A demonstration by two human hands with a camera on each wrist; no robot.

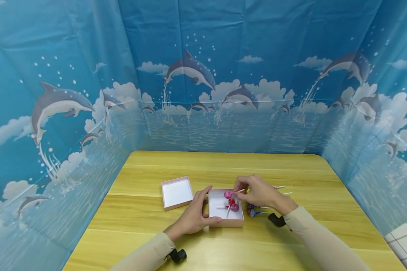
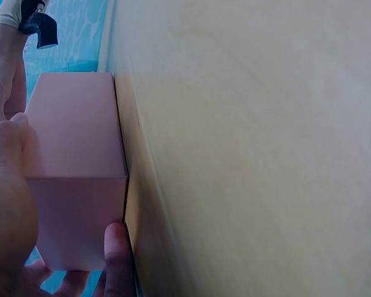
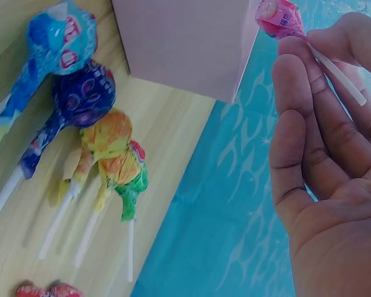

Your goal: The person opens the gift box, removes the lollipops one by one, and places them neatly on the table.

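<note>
In the head view a pink lollipop (image 1: 228, 194) is over the far right part of a pink open-topped box (image 1: 230, 223). My right hand (image 1: 259, 192) pinches its white stick between thumb and index finger, also plain in the right wrist view. Inside the box lie a red lollipop (image 1: 231, 201) and another pink one (image 1: 234, 207), sticks crossing. My left hand (image 1: 195, 214) grips the box from the left, thumb along the near wall and fingers on the left side. In the left wrist view, one fingertip (image 2: 115, 241) is low against the box wall.
Left of the box lies its lid (image 1: 178, 192), white inside facing up. Several wrapped lollipops lie on the table right of the box: light blue (image 3: 62, 37), dark blue (image 3: 83, 93), yellow (image 3: 108, 133) and red (image 3: 49, 291) ones. A dolphin-print curtain (image 1: 203, 128) surrounds the wooden table (image 1: 149, 226).
</note>
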